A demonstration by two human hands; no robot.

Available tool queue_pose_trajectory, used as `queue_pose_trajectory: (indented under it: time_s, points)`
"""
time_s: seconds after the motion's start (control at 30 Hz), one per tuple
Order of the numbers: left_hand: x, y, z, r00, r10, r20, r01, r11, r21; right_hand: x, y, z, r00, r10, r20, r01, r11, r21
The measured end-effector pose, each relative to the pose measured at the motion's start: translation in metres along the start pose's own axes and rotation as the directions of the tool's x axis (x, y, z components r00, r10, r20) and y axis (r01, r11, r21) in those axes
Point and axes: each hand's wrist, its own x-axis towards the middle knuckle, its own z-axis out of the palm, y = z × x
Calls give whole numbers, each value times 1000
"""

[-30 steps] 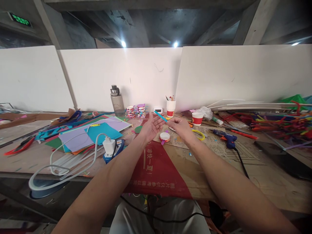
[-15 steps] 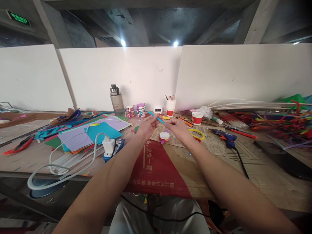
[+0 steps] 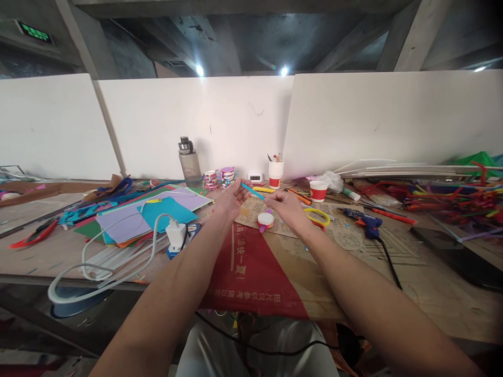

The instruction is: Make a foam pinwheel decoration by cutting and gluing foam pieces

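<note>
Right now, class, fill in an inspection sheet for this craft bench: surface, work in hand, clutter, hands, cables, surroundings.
Surface: wooden table, red banner draped over its front edge.
Work in hand: thin blue strip, small white ring below it.
Clutter: coloured paper sheets, red-and-white paper cup, blue glue gun, water bottle.
Hands: left hand and right hand pinch the strip's ends.
Cables: white cable with charger, black cord.
Surroundings: white panels behind.

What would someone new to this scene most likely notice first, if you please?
Probably the two bare hands, left hand and right hand, meeting mid-table over a thin blue strip. Next, the red banner spread beneath the forearms, then the coloured paper sheets lying at left.
</note>
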Motion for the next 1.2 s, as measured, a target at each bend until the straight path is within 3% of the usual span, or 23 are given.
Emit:
queue_pose_trajectory:
  time_s: [0.2,0.33,0.47,0.6,0.87,1.2]
  points:
    - [3,-3,-1,988,-43,-148,30,996,-90,1,1,-1,1000,-7,-24,8,999,37]
    - [-2,-11,6,992,-120,-29,119,992,-30,1,3,-2,998,-43,-55,46,997,62]
    - [-5,-16,9,996,-64,60,63,998,12,1,5,0,997,-47,-59,52,996,74]
    - [-5,-15,9,999,-1,50,1,1000,0,2,10,5,998,-51,-40,54,995,83]
    - [-2,-8,8,999,-21,35,23,998,-62,7,13,-2,994,-15,108,11,999,37]
    - [-5,-11,10,1000,-23,-2,23,999,-40,20,17,-25,998,-19,-56,13,995,-101]
